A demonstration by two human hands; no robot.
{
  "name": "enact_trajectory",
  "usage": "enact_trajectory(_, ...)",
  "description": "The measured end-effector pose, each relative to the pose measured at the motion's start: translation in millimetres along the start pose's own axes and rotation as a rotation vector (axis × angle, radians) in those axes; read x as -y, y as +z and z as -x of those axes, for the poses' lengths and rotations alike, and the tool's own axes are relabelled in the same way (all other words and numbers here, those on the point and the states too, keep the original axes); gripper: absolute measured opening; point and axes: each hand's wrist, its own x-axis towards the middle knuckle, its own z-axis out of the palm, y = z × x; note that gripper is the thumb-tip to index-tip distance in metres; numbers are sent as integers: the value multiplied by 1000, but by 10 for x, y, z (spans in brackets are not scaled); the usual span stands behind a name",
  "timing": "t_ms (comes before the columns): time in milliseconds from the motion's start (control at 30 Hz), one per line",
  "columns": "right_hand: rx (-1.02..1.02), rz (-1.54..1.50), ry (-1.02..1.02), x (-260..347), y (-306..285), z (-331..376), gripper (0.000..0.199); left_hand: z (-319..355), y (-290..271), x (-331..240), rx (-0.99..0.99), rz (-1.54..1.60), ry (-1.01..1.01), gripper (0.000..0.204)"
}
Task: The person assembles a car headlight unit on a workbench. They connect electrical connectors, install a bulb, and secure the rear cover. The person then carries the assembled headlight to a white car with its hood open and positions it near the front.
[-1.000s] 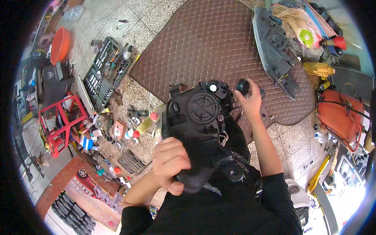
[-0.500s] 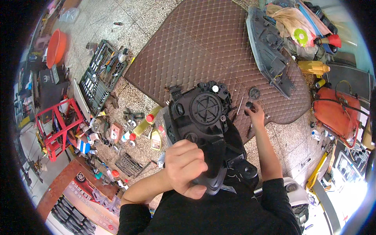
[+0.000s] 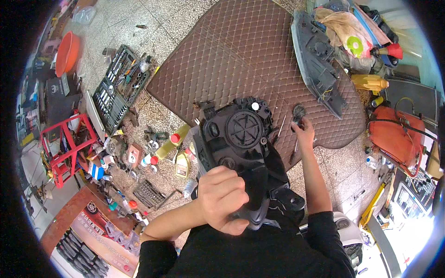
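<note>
A black headlight housing (image 3: 243, 153) stands upright against my body, its back with a large round ribbed cover (image 3: 246, 129) facing up. My left hand (image 3: 223, 200) is closed over the near left edge of the housing; its fingertips are hidden. On the right, my right hand (image 3: 304, 133) reaches down to the brown quilted mat (image 3: 232, 55), fingers pinched on a small dark piece partly covered by them. A round black cap (image 3: 299, 110) lies on the mat right at those fingertips. A thin metal rod (image 3: 282, 125) rests between the housing and my right hand.
A second headlight (image 3: 315, 60) lies at the far right of the mat. To the left are an open socket set (image 3: 121, 88), a red metal frame (image 3: 67, 148), bottles (image 3: 182, 165) and scattered small parts. An orange-red tank (image 3: 394, 132) stands at the right.
My right hand has shifted slightly away from me, bringing its fingertips to the round cap. The left hand keeps its grip on the housing, which has barely moved.
</note>
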Motion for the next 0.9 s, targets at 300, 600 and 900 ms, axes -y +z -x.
enact_trajectory(300, 25, 144, -624, 1224, 267, 133, 68, 141, -95, 35, -4, 13, 5, 51)
enact_trajectory(600, 506, 331, -895, 1629, 740, 237, 78, 276, -406, 95, -125, -24, -170, 72)
enact_trajectory(900, 470, 429, -1010, 1689, 973, 178, 72, 314, -547, 239, -218, -3, -181, 73)
